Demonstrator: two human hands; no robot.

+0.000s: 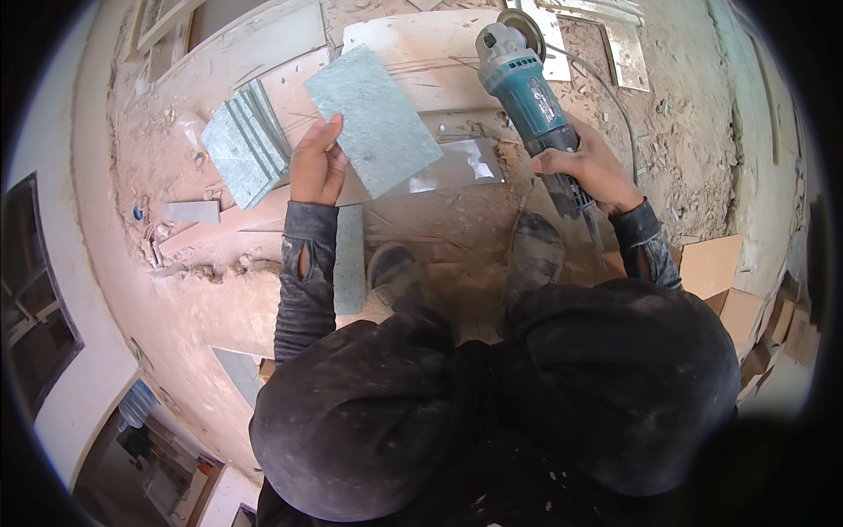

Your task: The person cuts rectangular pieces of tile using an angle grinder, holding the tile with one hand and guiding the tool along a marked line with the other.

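A flat grey-green tile [373,119] is pinched by its left edge in my left hand [318,162], thumb on its upper face. My right hand [597,167] wraps round the body of a teal and black angle grinder [531,101], its grey head and disc pointing away from me. Whether the disc spins I cannot tell. Just left of my left hand lies a stack of similar tiles [244,145], leaning over one another. A long narrow strip of the same stone [349,263] rests on the ground by my left forearm.
My shoes [536,246] stand on dusty, debris-strewn ground. The grinder's cable [619,101] curves down on the right. Pale boards [421,39] lie beyond the tile, and a shiny sheet [457,167] sits under its corner. An opened cardboard box [711,268] is at the right.
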